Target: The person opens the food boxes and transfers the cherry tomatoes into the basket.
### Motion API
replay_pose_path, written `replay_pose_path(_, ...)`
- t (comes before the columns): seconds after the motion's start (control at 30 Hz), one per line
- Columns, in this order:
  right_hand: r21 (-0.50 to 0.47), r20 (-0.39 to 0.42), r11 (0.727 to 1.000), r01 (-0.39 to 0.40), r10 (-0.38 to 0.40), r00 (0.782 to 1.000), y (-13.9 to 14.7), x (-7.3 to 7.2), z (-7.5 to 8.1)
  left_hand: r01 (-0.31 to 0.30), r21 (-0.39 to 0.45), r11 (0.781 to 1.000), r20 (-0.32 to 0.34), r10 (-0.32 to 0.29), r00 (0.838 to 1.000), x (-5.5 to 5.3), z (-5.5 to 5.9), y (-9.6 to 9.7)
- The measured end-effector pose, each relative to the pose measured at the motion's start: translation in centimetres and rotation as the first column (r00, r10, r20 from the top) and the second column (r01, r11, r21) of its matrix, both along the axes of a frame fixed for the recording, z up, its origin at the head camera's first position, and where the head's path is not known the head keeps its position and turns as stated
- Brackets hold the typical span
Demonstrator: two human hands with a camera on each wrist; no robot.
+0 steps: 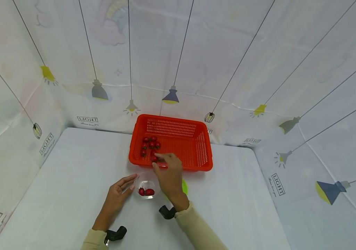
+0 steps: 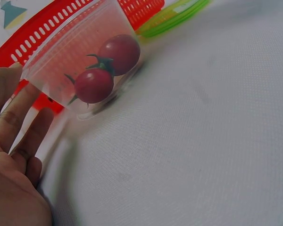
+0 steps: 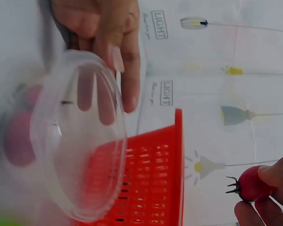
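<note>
Your right hand [image 1: 171,175] pinched a tomato [image 3: 254,182], red basket [image 1: 185,147] ahead of it, while your left hand [image 1: 117,195], fingers loosely extended, merely touched the clear cup [image 1: 146,177] between your hands, so a drop against its rim could have tipped it.

Two tomatoes [image 1: 149,192] sit in the cup [image 1: 147,184] before the basket [image 1: 179,146].

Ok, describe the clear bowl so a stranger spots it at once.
On the white table, find the red basket. Just on its near side, beside the left hand, stands a small bowl with two tomatoes inside. Among its neighbours, it alone is clear and colourless.
</note>
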State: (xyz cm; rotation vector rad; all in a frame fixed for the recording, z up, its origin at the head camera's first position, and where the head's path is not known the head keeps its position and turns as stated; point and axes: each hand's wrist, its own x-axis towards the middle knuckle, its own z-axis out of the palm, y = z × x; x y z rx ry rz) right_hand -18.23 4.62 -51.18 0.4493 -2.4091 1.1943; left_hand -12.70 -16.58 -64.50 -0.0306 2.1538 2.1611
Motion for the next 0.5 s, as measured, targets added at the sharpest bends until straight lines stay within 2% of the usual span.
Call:
replay_pose_path(0.2,-0.063,-0.003,0.998,-0.023,0.022,1.0,1.0,-1.9,0.7,0.006,0.022,1.0,-0.016,-0.006,1.0,0.0,0.1,0.0)
replay_pose_path(0.5,-0.088,-0.008,0.996,0.005,-0.006,1.0,2.3,-4.5,1.4,0.027,0.035,0.999,-0.034,-0.025,0.999,0.1,0.3,-0.1)
